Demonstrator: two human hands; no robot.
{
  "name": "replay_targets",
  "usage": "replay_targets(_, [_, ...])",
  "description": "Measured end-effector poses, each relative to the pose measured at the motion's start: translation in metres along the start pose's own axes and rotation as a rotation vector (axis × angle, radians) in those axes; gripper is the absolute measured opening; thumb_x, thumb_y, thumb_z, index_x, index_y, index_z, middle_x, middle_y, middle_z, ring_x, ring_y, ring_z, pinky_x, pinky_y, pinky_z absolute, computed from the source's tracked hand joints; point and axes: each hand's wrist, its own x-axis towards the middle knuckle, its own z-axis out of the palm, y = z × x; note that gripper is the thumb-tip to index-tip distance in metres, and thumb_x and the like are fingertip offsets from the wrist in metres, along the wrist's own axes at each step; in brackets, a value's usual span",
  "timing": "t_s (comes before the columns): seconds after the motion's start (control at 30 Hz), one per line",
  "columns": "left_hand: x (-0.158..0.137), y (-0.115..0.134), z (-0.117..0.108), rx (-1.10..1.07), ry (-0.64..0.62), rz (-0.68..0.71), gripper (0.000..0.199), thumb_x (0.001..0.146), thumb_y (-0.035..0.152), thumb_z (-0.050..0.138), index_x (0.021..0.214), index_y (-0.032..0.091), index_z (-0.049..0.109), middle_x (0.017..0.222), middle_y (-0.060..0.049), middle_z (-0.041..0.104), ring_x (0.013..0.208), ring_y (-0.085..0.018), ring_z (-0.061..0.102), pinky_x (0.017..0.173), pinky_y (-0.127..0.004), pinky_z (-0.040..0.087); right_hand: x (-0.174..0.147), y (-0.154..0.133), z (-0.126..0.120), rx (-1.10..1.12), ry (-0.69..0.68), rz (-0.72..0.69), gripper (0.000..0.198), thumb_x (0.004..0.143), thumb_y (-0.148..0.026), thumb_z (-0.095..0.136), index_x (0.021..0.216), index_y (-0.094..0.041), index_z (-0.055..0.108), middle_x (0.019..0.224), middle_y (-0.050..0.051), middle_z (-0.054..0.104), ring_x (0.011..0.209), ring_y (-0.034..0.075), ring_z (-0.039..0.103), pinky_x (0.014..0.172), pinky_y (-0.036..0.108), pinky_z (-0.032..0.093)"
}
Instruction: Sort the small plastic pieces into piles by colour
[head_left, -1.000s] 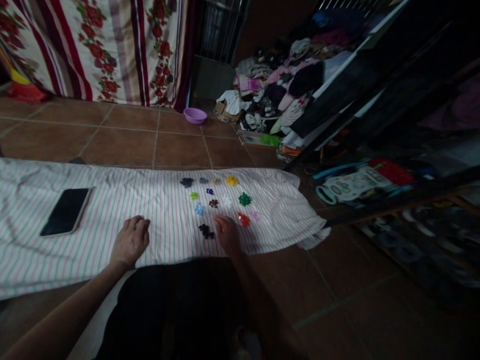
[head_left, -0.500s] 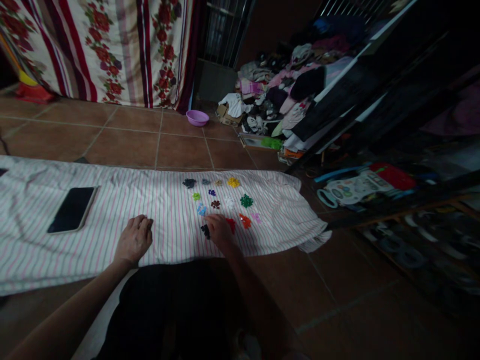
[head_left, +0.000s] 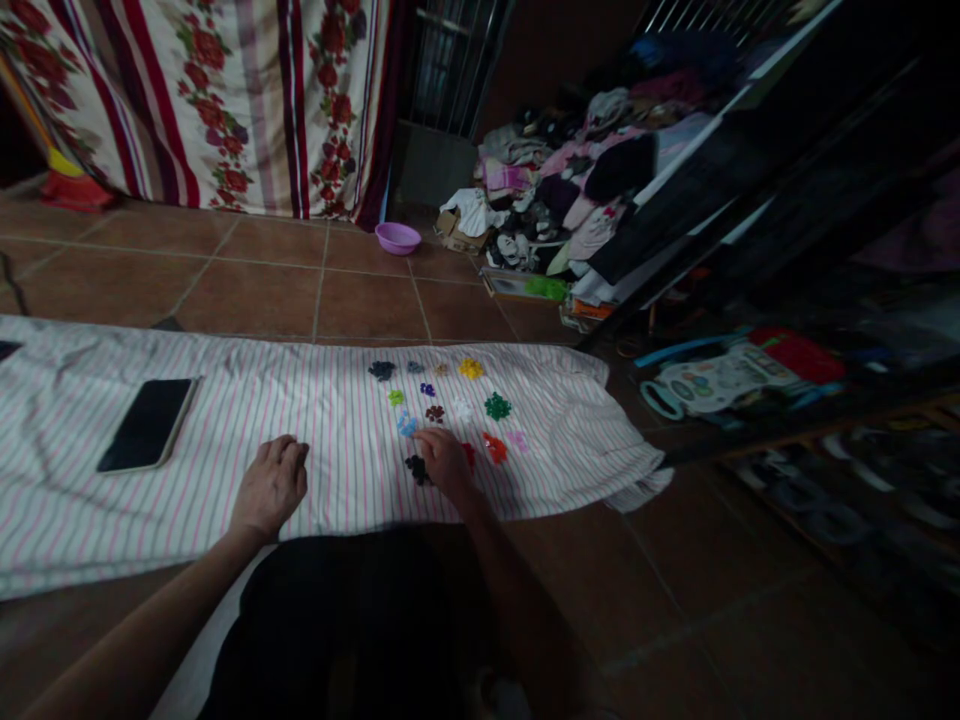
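Note:
Small piles of coloured pieces, too small to name, lie on a striped cloth. My right hand is among them, its fingers pinched between the light blue pile and the black pile. Whatever the pinch holds is hidden. Partly behind this hand is a red pile, with an orange pile to its right. My left hand rests on the cloth to the left of the piles, fingers curled and closed; I cannot see inside it.
Beyond are dark grey, yellow, green, brown and pink piles. A phone lies at the left. On the tiled floor stand a purple basin, heaped clothes and a toy.
The whole view has shifted slightly. My right hand's fingers stay close to the light blue and black piles, with the black pile a little more exposed. The left hand stays put.

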Motion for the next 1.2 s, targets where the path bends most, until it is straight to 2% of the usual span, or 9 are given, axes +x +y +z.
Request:
replay_targets(0.2, [0.000, 0.000, -0.001, -0.042, 0.003, -0.024, 0.023, 0.088, 0.017, 0.045, 0.104, 0.019, 0.063, 0.105, -0.015, 0.065, 0.099, -0.030, 0.058, 0.088, -0.047, 0.053, -0.022, 0.011, -0.015, 0.038, 0.210, 0.072, 0.032, 0.093, -0.018, 0.043, 0.101, -0.019, 0.074, 0.102, 0.011, 0.076, 0.099, 0.022, 0.069, 0.093, 0.038, 0.056])
replay_targets(0.37, [0.001, 0.001, -0.001, -0.015, 0.001, -0.027, 0.022, 0.089, 0.018, 0.045, 0.101, 0.019, 0.063, 0.104, -0.014, 0.064, 0.099, -0.029, 0.059, 0.087, -0.046, 0.054, -0.043, 0.017, -0.022, 0.020, 0.326, 0.097, 0.035, 0.099, -0.028, 0.039, 0.101, -0.018, 0.073, 0.103, 0.014, 0.074, 0.101, 0.025, 0.068, 0.095, 0.043, 0.055])
replay_targets(0.57, [0.001, 0.000, -0.001, -0.044, 0.001, -0.046, 0.023, 0.086, 0.018, 0.047, 0.101, 0.020, 0.065, 0.104, -0.014, 0.065, 0.099, -0.030, 0.059, 0.087, -0.047, 0.053, -0.062, 0.033, -0.026, -0.056, 0.482, 0.201, 0.046, 0.103, -0.039, 0.032, 0.100, -0.017, 0.071, 0.105, 0.017, 0.073, 0.105, 0.028, 0.066, 0.096, 0.051, 0.054])
replay_targets(0.7, [0.001, 0.000, -0.001, -0.027, -0.011, -0.017, 0.024, 0.088, 0.019, 0.045, 0.102, 0.018, 0.064, 0.104, -0.016, 0.065, 0.099, -0.031, 0.058, 0.087, -0.047, 0.053, -0.070, 0.039, -0.022, -0.100, 0.506, 0.159, 0.044, 0.103, -0.039, 0.033, 0.098, -0.019, 0.071, 0.103, 0.014, 0.073, 0.102, 0.025, 0.067, 0.095, 0.048, 0.054])
replay_targets(0.83, [0.001, 0.001, -0.002, -0.042, -0.008, -0.047, 0.023, 0.088, 0.019, 0.046, 0.101, 0.019, 0.065, 0.103, -0.014, 0.065, 0.096, -0.030, 0.059, 0.085, -0.047, 0.053, -0.072, 0.039, -0.017, -0.129, 0.520, 0.161, 0.041, 0.102, -0.038, 0.036, 0.099, -0.019, 0.072, 0.107, 0.014, 0.072, 0.106, 0.026, 0.064, 0.098, 0.050, 0.053])
replay_targets(1.2, [0.001, 0.001, -0.001, 0.019, 0.021, 0.006, 0.021, 0.089, 0.016, 0.044, 0.101, 0.019, 0.061, 0.104, -0.014, 0.064, 0.097, -0.029, 0.058, 0.087, -0.044, 0.053, -0.085, 0.048, 0.008, -0.232, 0.621, 0.101, 0.036, 0.103, -0.035, 0.039, 0.124, -0.016, 0.062, 0.120, 0.018, 0.064, 0.118, 0.029, 0.059, 0.100, 0.053, 0.052])
